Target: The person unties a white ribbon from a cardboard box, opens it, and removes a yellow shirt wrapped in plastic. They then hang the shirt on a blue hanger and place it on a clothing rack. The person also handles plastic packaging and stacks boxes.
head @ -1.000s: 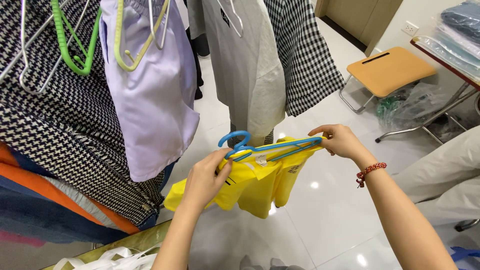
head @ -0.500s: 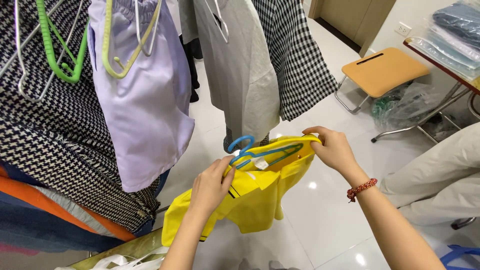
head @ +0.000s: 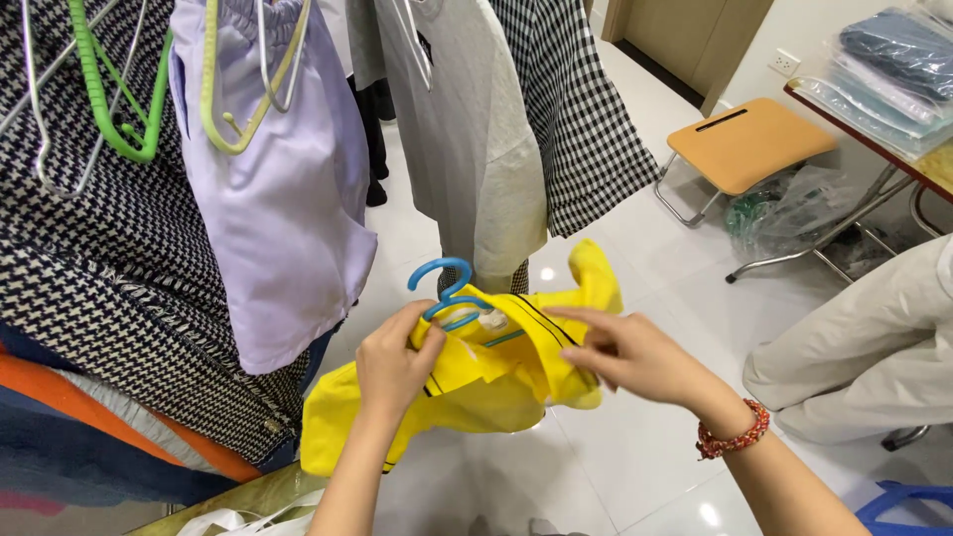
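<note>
My left hand [head: 392, 362] grips the yellow shirt [head: 467, 382] at its collar, fingers [head: 412, 323] curled and pinched on the fabric just below the blue hanger [head: 452, 293], whose hook sticks up above the cloth. My right hand [head: 635, 357] lies on the shirt's other shoulder, fingers stretched out flat and close together against the yellow fabric; I wear a red bead bracelet [head: 735, 437] on that wrist. The shirt hangs low in front of me, over the white tiled floor [head: 635, 467], with thin dark piping along its seams.

Above and to the left hang a lilac garment [head: 288, 218] on a pale yellow-green hanger [head: 243, 89], a houndstooth piece [head: 99, 258] with a bright green hanger [head: 114, 89], a grey top [head: 476, 149] and a black-and-white check shirt [head: 576, 109].

At upper right, flat clear plastic packages [head: 893, 69] of folded blue-grey cloth are stacked on a worktop [head: 928, 169]. A small wooden-topped stool [head: 745, 144] stands beside it, with a crumpled clear bag [head: 794, 208] beneath.
</note>
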